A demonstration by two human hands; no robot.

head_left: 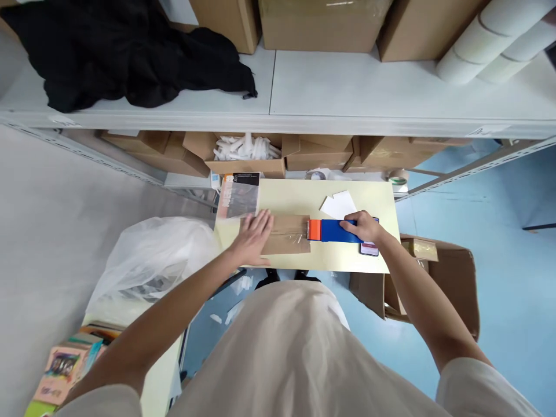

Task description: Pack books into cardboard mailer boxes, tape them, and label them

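While my left hand lies palm down, fingers spread, on the left end of a flat, rectangular brown cardboard package, my right hand grips a flat, blue, bar-shaped tool with an orange head. Left isn't clenched on anything, just flat contact. Right has thumb on top, fingers wrapped round the blue end; orange head points left, its narrow edge at the package's right end. Can't tell if they touch. Package sits near the front of a pale yellow rectangular tabletop, a shiny patch and a lengthwise line on its upper face. Dark-edged phone with a lit screen partly under my right hand. Loose white paper pieces behind the tool; printed black, orange and grey sheet at the back left corner. Behind the table, on the shelf, open brown cardboard box of white pieces, too small to identify. On the blue floor right, large open brown carton. Left, crumpled translucent white plastic bag. Upper shelf: bunched black cloth.
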